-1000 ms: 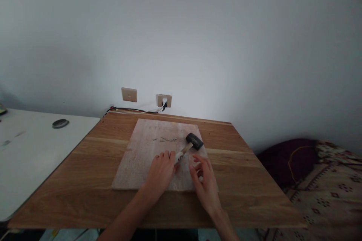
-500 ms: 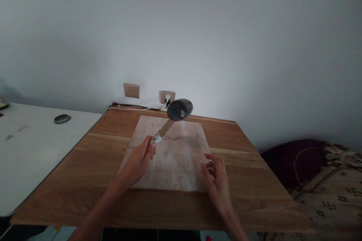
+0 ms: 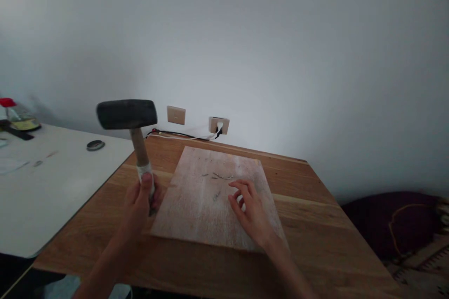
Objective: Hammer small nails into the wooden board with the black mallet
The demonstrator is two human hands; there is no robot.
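Observation:
My left hand [image 3: 142,196] grips a mallet [image 3: 126,114] by its wooden handle, around a part wrapped in white. The dark head is raised above the table's left side. Over the pale board [image 3: 189,215] hovers my right hand [image 3: 247,205], fingers apart and curved, holding nothing that I can see. Just beyond its fingertips several small nails [image 3: 222,176] lie scattered on the board, and a few more [image 3: 216,195] sit nearer the middle.
The board rests on a wooden table [image 3: 308,224]. At left a white table [image 3: 52,196] carries a round dark lid [image 3: 95,145] and a red-capped bottle [image 3: 21,117]. Cables [image 3: 182,137] run along the wall to a socket [image 3: 219,125]. Dark purple fabric [image 3: 379,219] lies at right.
My left hand has swung the mallet left and turned it upright, away from the board. My right hand has come in over the board towards the nails. The view has shifted left.

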